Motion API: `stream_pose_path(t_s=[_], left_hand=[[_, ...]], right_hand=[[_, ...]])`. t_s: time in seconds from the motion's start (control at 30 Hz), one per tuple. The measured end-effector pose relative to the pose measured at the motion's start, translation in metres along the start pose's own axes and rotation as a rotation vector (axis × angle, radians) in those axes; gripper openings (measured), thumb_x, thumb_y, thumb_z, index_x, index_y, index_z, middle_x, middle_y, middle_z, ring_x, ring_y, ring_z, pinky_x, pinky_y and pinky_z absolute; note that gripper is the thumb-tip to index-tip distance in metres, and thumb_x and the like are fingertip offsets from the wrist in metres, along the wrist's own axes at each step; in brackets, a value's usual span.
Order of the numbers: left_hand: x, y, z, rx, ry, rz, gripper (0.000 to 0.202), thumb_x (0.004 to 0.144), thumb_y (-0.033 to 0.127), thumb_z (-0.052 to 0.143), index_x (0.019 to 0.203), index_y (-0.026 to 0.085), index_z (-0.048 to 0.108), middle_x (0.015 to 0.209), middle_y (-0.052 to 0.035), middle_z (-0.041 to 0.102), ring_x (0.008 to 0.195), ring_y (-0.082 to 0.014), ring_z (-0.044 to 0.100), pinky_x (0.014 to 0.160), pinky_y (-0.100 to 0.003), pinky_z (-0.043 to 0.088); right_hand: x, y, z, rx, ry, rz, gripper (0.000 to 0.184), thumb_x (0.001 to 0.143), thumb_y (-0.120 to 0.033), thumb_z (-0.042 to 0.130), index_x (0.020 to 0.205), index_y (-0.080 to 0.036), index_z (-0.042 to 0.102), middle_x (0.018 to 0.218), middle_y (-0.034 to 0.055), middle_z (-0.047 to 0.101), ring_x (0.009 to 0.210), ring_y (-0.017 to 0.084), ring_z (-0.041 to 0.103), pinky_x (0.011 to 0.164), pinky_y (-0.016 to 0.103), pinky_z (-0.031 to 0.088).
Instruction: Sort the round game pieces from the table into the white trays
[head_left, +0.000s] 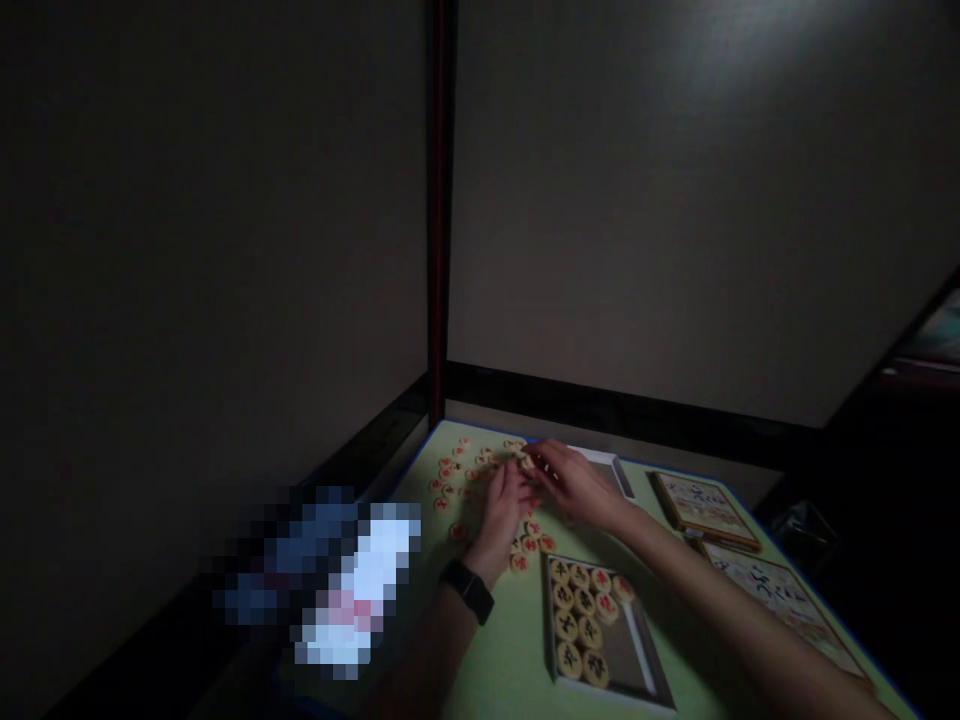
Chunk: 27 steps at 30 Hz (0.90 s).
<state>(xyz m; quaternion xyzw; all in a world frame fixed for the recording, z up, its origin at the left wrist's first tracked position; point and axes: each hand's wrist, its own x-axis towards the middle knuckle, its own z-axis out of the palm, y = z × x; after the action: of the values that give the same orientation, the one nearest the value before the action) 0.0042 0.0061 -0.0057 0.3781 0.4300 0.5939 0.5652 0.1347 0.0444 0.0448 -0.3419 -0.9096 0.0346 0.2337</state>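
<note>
Round wooden chess discs (459,468) with red and black characters lie scattered on a pale green table (517,660). My left hand (501,510), a black watch on its wrist, rests among them with its fingers curled over the discs. My right hand (574,480) reaches in from the right, its fingertips pinched at a disc (527,461) beside the left hand's fingers. A shallow tray (645,665) near me holds several discs (581,620) in rows.
Two printed box lids or boards (705,508) lie at the table's right side. A light flat piece (611,465) sits behind my right hand. Grey walls meet at a dark post (439,210) just beyond the table. A pixelated patch (330,575) covers the lower left.
</note>
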Motion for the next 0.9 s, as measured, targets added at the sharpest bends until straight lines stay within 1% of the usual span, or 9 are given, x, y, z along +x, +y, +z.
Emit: stream_pose_path(t_s=[0.1,0.2,0.33,0.43,0.5,0.63,0.7,0.8,0.9], left_hand=[[-0.009,-0.006,0.006,-0.186,-0.200,-0.033,0.052,0.077,0.060,0.066,0.099,0.013,0.060,0.088,-0.0082,0.066,0.077,-0.0147,0.063,0.075,-0.028,0.049],[-0.017,-0.011,0.011,-0.167,-0.277,-0.038,0.054,0.065,0.061,0.076,0.084,0.013,0.061,0.077,-0.0032,0.063,0.069,-0.0116,0.058,0.069,-0.025,0.046],[-0.023,-0.014,0.014,-0.154,-0.365,-0.077,0.049,0.066,0.056,0.078,0.082,0.013,0.062,0.077,-0.0029,0.063,0.071,-0.0113,0.057,0.069,-0.025,0.044],[-0.026,-0.010,0.014,-0.163,-0.440,-0.105,0.045,0.068,0.050,0.078,0.089,0.012,0.065,0.085,-0.0055,0.064,0.073,-0.0114,0.057,0.071,-0.025,0.044],[-0.028,-0.007,0.013,-0.161,-0.454,-0.111,0.043,0.071,0.048,0.078,0.094,0.013,0.066,0.088,-0.0062,0.064,0.075,-0.0117,0.057,0.072,-0.025,0.044],[-0.031,-0.004,0.013,-0.147,-0.452,-0.122,0.038,0.074,0.044,0.075,0.095,0.014,0.066,0.087,-0.0053,0.063,0.075,-0.0115,0.057,0.072,-0.025,0.044],[-0.030,-0.005,0.013,-0.145,-0.448,-0.128,0.037,0.075,0.043,0.075,0.094,0.013,0.065,0.085,-0.0044,0.062,0.073,-0.0109,0.057,0.071,-0.025,0.044],[-0.029,-0.007,0.013,-0.147,-0.425,-0.129,0.037,0.073,0.043,0.077,0.091,0.013,0.065,0.082,-0.0036,0.061,0.072,-0.0102,0.056,0.069,-0.024,0.043],[-0.028,-0.008,0.013,-0.134,-0.413,-0.119,0.036,0.073,0.044,0.076,0.089,0.013,0.065,0.082,-0.0032,0.060,0.071,-0.0096,0.054,0.070,-0.024,0.043]], right_hand=[[-0.038,-0.009,-0.007,-0.016,0.032,0.029,0.019,0.096,-0.020,0.045,0.111,-0.016,0.057,0.102,0.0105,0.063,0.090,0.020,0.061,0.078,0.030,0.049],[-0.062,-0.017,-0.007,-0.134,0.024,0.078,0.021,0.094,-0.016,0.048,0.112,-0.016,0.058,0.104,0.0116,0.064,0.093,0.021,0.061,0.080,0.032,0.049],[-0.082,-0.019,-0.009,-0.216,0.046,0.106,0.020,0.092,-0.016,0.051,0.111,-0.016,0.059,0.101,0.0114,0.065,0.090,0.022,0.063,0.080,0.034,0.050],[-0.099,-0.022,-0.022,-0.128,0.091,0.178,0.016,0.095,-0.026,0.050,0.104,-0.017,0.059,0.096,0.0104,0.065,0.087,0.022,0.062,0.077,0.033,0.049],[-0.111,-0.027,-0.033,-0.059,0.083,0.254,0.014,0.095,-0.029,0.051,0.096,-0.018,0.060,0.092,0.0087,0.064,0.083,0.021,0.062,0.075,0.031,0.048],[-0.133,-0.041,-0.048,0.040,-0.054,0.386,0.002,0.086,-0.021,0.059,0.086,-0.021,0.061,0.086,0.0038,0.065,0.077,0.018,0.062,0.069,0.026,0.046],[-0.139,-0.049,-0.049,0.042,-0.151,0.411,0.005,0.083,-0.017,0.060,0.084,-0.022,0.062,0.085,0.0032,0.066,0.077,0.018,0.063,0.068,0.026,0.045],[-0.142,-0.056,-0.040,-0.060,-0.290,0.394,0.005,0.081,-0.018,0.061,0.083,-0.022,0.063,0.086,0.0055,0.069,0.078,0.020,0.064,0.068,0.027,0.044],[-0.142,-0.055,-0.025,-0.221,-0.343,0.381,0.012,0.080,-0.019,0.059,0.090,-0.019,0.066,0.090,0.0108,0.070,0.084,0.024,0.065,0.069,0.031,0.044]])
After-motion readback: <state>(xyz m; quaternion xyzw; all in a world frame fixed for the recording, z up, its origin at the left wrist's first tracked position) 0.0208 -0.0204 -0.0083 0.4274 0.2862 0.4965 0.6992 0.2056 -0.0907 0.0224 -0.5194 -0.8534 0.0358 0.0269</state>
